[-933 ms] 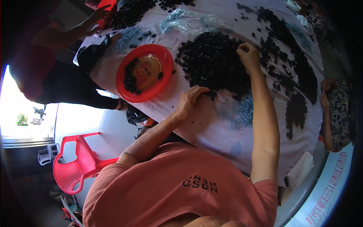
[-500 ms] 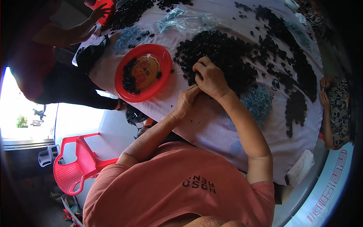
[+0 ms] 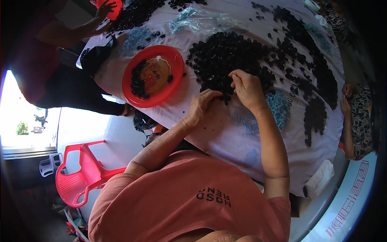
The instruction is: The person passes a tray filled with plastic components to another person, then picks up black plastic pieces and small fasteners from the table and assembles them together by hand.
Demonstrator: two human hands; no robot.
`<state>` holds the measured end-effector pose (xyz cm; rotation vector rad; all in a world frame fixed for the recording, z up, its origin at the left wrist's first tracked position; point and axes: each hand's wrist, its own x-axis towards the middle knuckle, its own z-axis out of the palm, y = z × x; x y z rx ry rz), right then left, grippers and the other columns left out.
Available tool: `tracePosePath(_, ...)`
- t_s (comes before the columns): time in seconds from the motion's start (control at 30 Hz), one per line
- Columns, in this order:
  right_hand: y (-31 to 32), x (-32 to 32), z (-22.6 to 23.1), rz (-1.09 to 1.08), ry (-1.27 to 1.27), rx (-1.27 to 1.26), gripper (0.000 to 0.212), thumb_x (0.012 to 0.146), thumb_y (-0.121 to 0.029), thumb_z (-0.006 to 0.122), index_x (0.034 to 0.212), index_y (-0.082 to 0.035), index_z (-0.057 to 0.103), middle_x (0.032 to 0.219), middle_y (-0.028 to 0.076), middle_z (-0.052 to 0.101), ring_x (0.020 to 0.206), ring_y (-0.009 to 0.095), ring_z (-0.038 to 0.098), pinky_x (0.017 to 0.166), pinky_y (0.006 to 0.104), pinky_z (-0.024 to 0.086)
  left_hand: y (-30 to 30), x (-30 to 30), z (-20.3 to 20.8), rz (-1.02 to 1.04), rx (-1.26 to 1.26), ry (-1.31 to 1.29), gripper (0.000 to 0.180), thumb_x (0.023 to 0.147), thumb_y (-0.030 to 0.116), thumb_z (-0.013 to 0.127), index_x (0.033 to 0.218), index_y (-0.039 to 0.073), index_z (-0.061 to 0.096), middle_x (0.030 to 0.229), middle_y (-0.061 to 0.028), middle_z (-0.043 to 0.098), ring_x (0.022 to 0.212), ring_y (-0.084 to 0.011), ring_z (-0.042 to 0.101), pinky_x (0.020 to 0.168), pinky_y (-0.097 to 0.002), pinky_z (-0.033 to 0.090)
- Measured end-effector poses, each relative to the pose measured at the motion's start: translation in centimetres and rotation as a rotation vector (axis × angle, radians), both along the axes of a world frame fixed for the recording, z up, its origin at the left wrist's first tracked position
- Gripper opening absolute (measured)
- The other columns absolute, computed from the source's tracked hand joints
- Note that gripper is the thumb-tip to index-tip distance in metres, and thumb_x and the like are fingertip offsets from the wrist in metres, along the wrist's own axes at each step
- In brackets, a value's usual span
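A heap of small black rounded pieces [image 3: 225, 52] lies on the pale cloth in front of me. At its near edge my left hand [image 3: 199, 108] rests low, fingers bent and drawn together, their tips beside a few black pieces; anything between them is hidden. Over the heap's right near side is my right hand [image 3: 248, 89], thumb and fingers closed in a pinch, and whatever they hold is too small to make out. A red plate [image 3: 176, 85] on the left holds black pieces along its left inner side. Beside my right wrist lies a pile of small bluish, shiny parts [image 3: 278, 109].
Clear plastic bags [image 3: 201, 20] lie at the far side. More black pieces [image 3: 314, 60] spread along the right. One co-worker's hand [image 3: 105, 9] is by a red container [image 3: 116, 11] at the far left; another person's hands [image 3: 347, 99] are at the right edge. A red chair [image 3: 86, 173] stands left.
My hands have parted: the right has moved right and slightly nearer, away from the left. The left fingers have shifted a little right. The far-left co-worker's red container has shifted slightly.
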<state>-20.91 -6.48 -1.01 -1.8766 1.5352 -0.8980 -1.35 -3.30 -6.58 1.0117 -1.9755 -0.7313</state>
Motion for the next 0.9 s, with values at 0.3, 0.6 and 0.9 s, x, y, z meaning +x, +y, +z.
tracePosePath(0.3,-2.1,-0.5,-2.7,-0.092,0.058,-0.212,0.026,0.097,-0.011,0.050,0.116,-0.002,0.065,0.083,0.011,0.070,0.072,0.019,0.069,0.068,0.0307,0.055,0.1,0.0,-0.2,-0.027,0.038,-0.042,0.041,0.078,-0.008,0.057,0.116,0.008,0.062,0.102,-0.0101,0.061,0.071,-0.0255,0.062,0.060,-0.0325,0.048)
tracePosePath(0.6,0.5,-1.5,-0.3,-0.173,0.038,-0.205,0.018,0.095,-0.012,0.053,0.103,-0.001,0.066,0.090,0.016,0.070,0.080,0.030,0.069,0.071,0.0370,0.055,0.3,0.0,0.4,-0.013,0.026,-0.032,0.041,0.080,-0.009,0.056,0.117,0.008,0.062,0.101,-0.0106,0.060,0.075,-0.0274,0.063,0.061,-0.0344,0.049)
tracePosePath(0.9,3.9,-1.8,0.5,-0.142,0.050,-0.162,0.015,0.096,-0.012,0.053,0.095,-0.002,0.063,0.088,0.017,0.068,0.082,0.036,0.067,0.069,0.0409,0.053,0.3,0.0,1.3,-0.260,-0.006,0.012,0.043,0.075,-0.005,0.058,0.116,0.007,0.061,0.106,-0.0128,0.059,0.093,-0.0341,0.062,0.077,-0.0396,0.053)
